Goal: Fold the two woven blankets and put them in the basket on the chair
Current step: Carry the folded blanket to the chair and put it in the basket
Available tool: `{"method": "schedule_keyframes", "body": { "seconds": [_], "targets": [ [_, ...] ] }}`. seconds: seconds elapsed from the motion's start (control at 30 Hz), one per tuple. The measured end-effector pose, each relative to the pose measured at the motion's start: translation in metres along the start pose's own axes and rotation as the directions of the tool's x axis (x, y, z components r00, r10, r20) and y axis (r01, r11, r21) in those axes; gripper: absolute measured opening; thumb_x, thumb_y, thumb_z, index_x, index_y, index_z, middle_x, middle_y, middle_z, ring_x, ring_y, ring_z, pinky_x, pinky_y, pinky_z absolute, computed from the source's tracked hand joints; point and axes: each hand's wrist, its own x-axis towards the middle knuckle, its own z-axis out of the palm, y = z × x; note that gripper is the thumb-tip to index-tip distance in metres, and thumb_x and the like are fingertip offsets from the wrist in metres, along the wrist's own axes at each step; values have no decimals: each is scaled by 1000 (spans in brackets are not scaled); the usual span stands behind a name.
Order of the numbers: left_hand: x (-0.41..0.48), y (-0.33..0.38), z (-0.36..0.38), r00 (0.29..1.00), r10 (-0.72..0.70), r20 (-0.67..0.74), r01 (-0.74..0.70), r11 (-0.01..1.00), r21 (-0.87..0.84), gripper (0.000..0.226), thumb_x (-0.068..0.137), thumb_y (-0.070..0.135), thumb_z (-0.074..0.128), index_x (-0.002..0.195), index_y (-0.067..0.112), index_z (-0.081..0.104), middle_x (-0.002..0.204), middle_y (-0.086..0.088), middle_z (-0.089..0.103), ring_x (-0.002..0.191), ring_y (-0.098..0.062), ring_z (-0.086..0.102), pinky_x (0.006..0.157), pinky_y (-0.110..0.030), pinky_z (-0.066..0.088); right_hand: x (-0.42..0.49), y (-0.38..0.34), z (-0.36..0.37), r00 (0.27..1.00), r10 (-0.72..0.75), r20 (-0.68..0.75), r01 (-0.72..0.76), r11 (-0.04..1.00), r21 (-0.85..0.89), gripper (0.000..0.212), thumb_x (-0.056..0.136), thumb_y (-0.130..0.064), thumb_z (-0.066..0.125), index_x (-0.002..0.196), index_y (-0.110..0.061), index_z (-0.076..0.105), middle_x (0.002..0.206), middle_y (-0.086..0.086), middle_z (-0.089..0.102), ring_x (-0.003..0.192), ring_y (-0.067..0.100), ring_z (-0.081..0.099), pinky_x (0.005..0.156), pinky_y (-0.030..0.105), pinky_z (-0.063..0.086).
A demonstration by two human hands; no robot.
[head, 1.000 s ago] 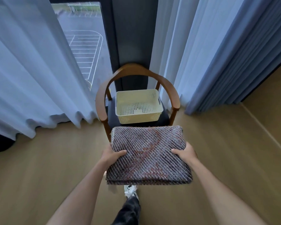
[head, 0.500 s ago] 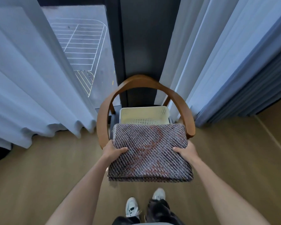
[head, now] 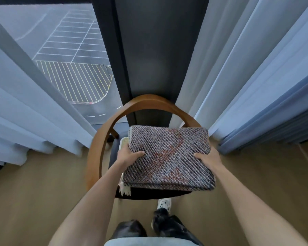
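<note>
A folded woven blanket (head: 169,157), grey-brown with a reddish pattern and a pale fringe at its near left corner, is held flat above the chair seat. My left hand (head: 130,155) grips its left edge and my right hand (head: 207,158) grips its right edge. The blanket covers nearly all of the cream basket (head: 123,142); only a sliver of the rim shows at the blanket's left. The wooden chair (head: 96,148) with a curved backrest and dark seat stands directly under the blanket. Whether the fold holds one blanket or two cannot be told.
Pale curtains (head: 34,125) hang left of the chair and more curtains (head: 247,77) to the right, with a dark window post (head: 146,50) behind. Wooden floor (head: 43,189) surrounds the chair. My shoe (head: 164,204) and legs are close to the seat's front edge.
I have stepped closer to the chair and carried the folded blanket forward, from in front of the seat to over the basket, which is now almost hidden.
</note>
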Motion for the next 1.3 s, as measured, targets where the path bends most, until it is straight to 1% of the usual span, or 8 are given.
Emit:
{"method": "schedule_keyframes", "body": {
  "seconds": [0.1, 0.2, 0.3, 0.4, 0.63, 0.83, 1.03, 1.3],
  "targets": [
    [24, 31, 14, 999, 36, -5, -36, 999, 16, 52, 74, 36, 78, 114, 14, 53, 112, 0, 63, 105, -20, 61, 94, -35, 49, 28, -15, -16, 999, 9, -45, -11, 999, -30, 66, 76, -20, 75, 133, -11, 43, 131, 9, 54, 118, 30, 51, 101, 40, 37],
    [44, 46, 26, 999, 35, 4, -35, 999, 29, 60, 76, 39, 76, 122, 13, 49, 112, 0, 60, 107, -21, 59, 91, -32, 48, 53, -21, -23, 997, 6, -77, -10, 998, -60, 63, 76, -21, 74, 131, -14, 45, 129, 7, 56, 116, 29, 53, 99, 39, 38],
    [61, 42, 36, 999, -8, 37, 8, 1000, -2, 63, 74, 41, 76, 124, 16, 47, 118, -1, 60, 108, -23, 59, 95, -39, 49, 70, -17, -18, 996, 25, -87, -30, 998, -58, 59, 76, -19, 74, 128, -15, 47, 125, 5, 58, 113, 27, 55, 97, 38, 40],
    [77, 22, 42, 997, -72, 42, 74, 996, -46, 64, 72, 38, 79, 124, 18, 49, 121, -3, 60, 110, -24, 58, 98, -45, 47, 83, -7, 0, 994, 62, -89, -68, 996, -64, 59, 76, -19, 74, 128, -15, 46, 126, 6, 58, 113, 27, 55, 99, 40, 40],
    [97, -56, 31, 976, -205, 68, 209, 977, -50, 55, 80, 22, 75, 126, 12, 44, 118, -1, 60, 104, -20, 59, 92, -35, 49, 104, 35, 73, 994, 104, 42, -100, 990, -99, 52, 82, -9, 68, 128, -10, 44, 120, 6, 57, 108, 21, 54, 90, 28, 38],
    [107, -103, 17, 964, -262, 41, 260, 965, 42, 60, 81, 32, 73, 128, 14, 41, 127, -8, 56, 116, -26, 56, 101, -48, 45, 113, 69, 121, 984, 163, 72, -144, 965, -220, 47, 79, -23, 68, 120, -24, 45, 115, 1, 61, 94, 19, 58, 88, 39, 48],
    [121, -104, 31, 990, -115, -82, 121, 991, 62, 39, 86, 14, 67, 117, 15, 44, 122, -7, 59, 115, -25, 56, 96, -38, 46, 113, 75, 139, 999, 41, -32, -48, 962, -270, 40, 87, -19, 62, 124, -17, 47, 119, 3, 59, 109, 25, 57, 94, 41, 46],
    [141, -132, 65, 981, -44, -191, 69, 990, 125, 31, 88, 7, 62, 114, 11, 45, 116, -9, 58, 110, -27, 56, 94, -39, 46, 128, 106, 168, 995, -64, -77, 27, 913, -408, 49, 90, -23, 59, 134, -11, 40, 128, 5, 55, 115, 24, 55, 93, 36, 46]
  ]
}}
